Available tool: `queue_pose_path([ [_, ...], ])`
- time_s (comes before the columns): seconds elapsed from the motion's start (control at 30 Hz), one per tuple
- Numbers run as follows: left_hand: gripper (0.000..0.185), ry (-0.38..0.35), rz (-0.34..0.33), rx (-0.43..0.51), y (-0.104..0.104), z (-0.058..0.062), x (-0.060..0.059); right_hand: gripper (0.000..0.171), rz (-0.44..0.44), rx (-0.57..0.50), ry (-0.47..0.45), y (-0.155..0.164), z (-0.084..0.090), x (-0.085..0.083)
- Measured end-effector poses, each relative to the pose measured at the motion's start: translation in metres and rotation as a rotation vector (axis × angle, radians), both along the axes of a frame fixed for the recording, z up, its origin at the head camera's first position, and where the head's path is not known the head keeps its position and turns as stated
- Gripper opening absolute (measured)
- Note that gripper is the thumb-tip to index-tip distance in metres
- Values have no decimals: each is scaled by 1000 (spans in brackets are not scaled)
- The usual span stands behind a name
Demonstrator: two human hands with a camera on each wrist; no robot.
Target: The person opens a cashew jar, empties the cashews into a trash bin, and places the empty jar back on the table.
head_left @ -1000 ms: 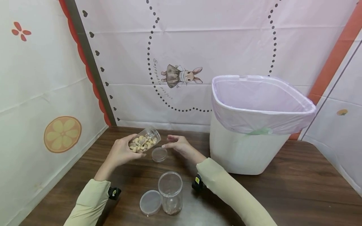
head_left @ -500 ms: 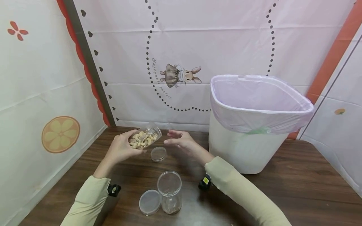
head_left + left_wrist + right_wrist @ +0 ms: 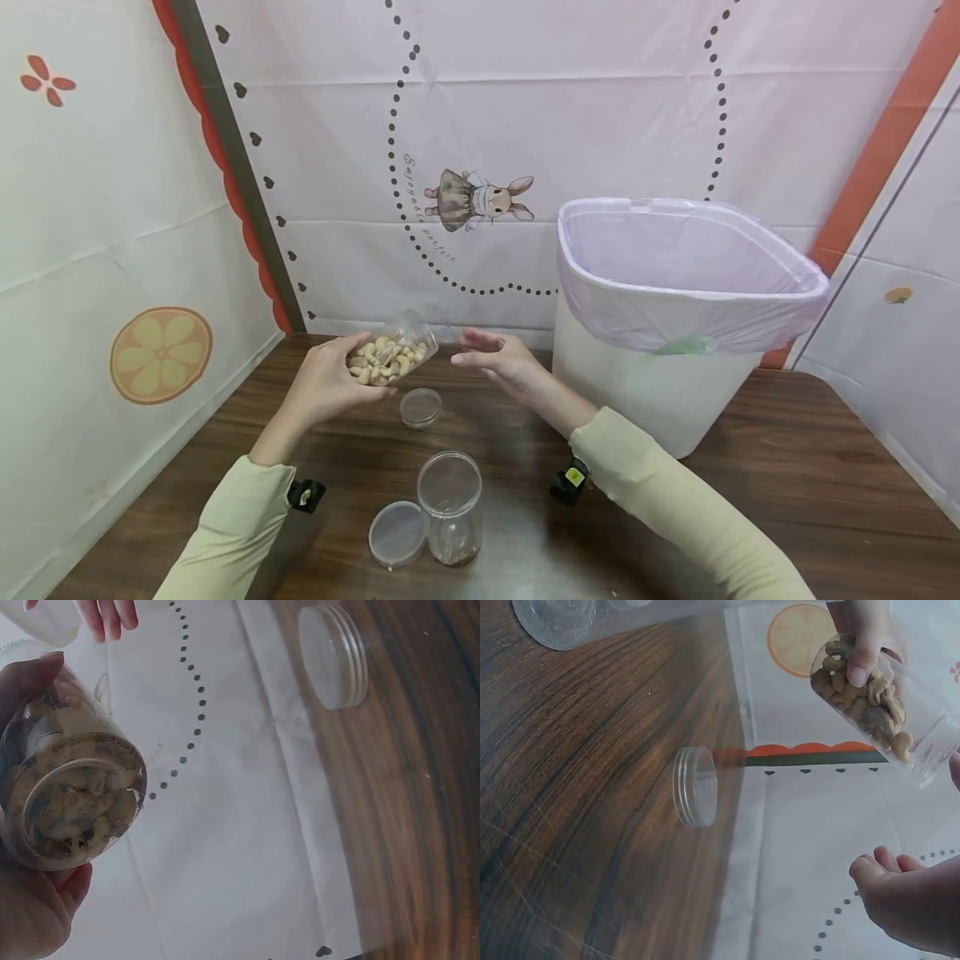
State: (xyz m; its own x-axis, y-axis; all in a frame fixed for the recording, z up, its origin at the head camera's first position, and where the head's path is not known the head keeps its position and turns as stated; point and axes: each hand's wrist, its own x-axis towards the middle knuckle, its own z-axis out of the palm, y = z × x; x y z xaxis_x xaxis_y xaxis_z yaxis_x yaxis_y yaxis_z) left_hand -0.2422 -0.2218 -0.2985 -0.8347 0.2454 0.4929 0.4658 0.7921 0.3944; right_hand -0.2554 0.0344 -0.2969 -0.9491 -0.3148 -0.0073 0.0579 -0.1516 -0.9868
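Note:
A clear jar of cashews (image 3: 390, 354) is held in the air in my left hand (image 3: 318, 387), tilted with its threaded, uncovered mouth to the upper right. The thumb and fingers wrap round its lower part; the left wrist view shows the jar's base (image 3: 79, 814). My right hand (image 3: 513, 371) hovers just right of the mouth, fingers loosely bent and nothing seen in them. Below the jar, a small clear lid (image 3: 420, 408) lies on the table. Nearer stands a larger clear jar (image 3: 452, 508), uncovered, with some brownish bits at its bottom.
A round translucent lid (image 3: 397, 533) lies against the larger jar's left side on the wooden table (image 3: 345, 467). At the back right stands a tall white bin (image 3: 637, 392) lined with a purple bag (image 3: 675, 321). Printed cloth (image 3: 480, 108) hangs behind and on both sides.
My left hand has lifted the cashew jar slightly and moved it a little right; cashews have slid toward its mouth. My right hand has moved up and right, away from the small lid.

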Motion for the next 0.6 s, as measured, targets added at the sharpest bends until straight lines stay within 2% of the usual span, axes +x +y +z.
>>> queue_pose_path([
  [0.3, 75, 27, -20, 2, 7, 13, 1, 61, 14, -30, 27, 13, 18, 10],
  [0.6, 78, 17, -19, -16, 15, 20, 2, 59, 21, -29, 37, 23, 26, 17],
])
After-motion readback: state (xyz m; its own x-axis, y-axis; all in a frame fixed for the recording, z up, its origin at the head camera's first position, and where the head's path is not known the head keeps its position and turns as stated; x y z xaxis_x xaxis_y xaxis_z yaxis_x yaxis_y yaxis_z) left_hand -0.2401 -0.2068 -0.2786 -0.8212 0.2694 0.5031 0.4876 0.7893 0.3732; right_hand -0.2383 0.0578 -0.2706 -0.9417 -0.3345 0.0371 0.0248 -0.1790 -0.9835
